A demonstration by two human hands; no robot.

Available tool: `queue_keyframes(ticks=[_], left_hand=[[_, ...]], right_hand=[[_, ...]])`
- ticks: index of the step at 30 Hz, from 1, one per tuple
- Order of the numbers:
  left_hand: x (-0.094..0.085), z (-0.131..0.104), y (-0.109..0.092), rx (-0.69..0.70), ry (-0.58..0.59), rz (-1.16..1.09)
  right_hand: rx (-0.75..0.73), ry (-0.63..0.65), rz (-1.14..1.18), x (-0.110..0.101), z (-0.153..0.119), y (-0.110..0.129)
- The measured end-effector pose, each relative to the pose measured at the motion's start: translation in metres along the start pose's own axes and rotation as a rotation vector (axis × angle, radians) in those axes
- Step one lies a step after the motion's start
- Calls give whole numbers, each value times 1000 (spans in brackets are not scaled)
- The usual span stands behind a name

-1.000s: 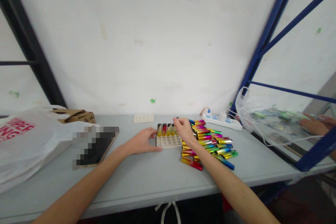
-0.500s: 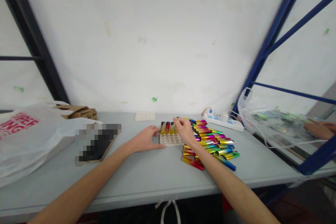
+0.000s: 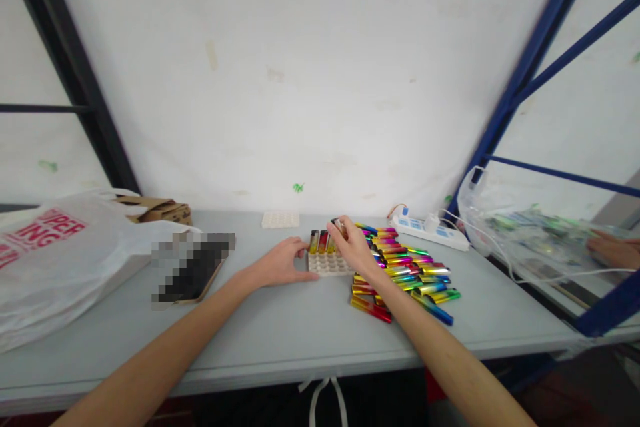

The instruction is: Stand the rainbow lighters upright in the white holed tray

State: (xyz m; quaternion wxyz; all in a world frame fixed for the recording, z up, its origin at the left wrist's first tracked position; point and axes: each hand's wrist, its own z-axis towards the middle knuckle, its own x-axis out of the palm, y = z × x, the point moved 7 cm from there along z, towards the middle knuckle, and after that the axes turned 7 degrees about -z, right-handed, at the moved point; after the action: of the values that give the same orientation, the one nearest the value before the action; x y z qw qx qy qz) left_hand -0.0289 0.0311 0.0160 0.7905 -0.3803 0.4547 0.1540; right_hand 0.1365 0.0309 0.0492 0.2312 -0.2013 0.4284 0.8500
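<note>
A pale tray [image 3: 327,264] with rows of round holes lies on the table before me. Several shiny lighters [image 3: 323,241] stand upright along its far row. My left hand [image 3: 283,262] spans the tray's left end, thumb at the near corner and fingertips by the far one. Above the far row, my right hand [image 3: 354,245] pinches a lighter, whose dark top shows past the fingers; its lower part is hidden. Right of the tray lies a heap of metallic, many-coloured lighters [image 3: 400,271], partly covered by my right forearm.
A second pale tray [image 3: 281,219] lies near the wall. At left are a white plastic bag [image 3: 65,260], cardboard [image 3: 165,211] and a blurred-out dark phone-like slab [image 3: 195,273]. A power strip [image 3: 430,231] stands back right. Beyond the blue frame [image 3: 493,127], another person's hand [image 3: 613,249] shows.
The view has shifted slightly. My right hand has lifted and tilted a little over the far row, showing more of the lighter's top. My left hand stays at the tray.
</note>
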Motion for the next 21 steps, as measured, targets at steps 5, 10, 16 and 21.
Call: queue_keyframes(ticks=[5,10,16,21], left_hand=[[3,0,4,-20,8,-10],[4,0,6,-29,6,-21],[4,0,6,-18,27,-21],[4,0,6,-19,18,-37]], right_hand=[[-257,115,-251,1,-8,25],[-231,222,-352,10,-9,20],[-206,267,-355,20,-11,11],[-202,316,-446,31,-10,10]])
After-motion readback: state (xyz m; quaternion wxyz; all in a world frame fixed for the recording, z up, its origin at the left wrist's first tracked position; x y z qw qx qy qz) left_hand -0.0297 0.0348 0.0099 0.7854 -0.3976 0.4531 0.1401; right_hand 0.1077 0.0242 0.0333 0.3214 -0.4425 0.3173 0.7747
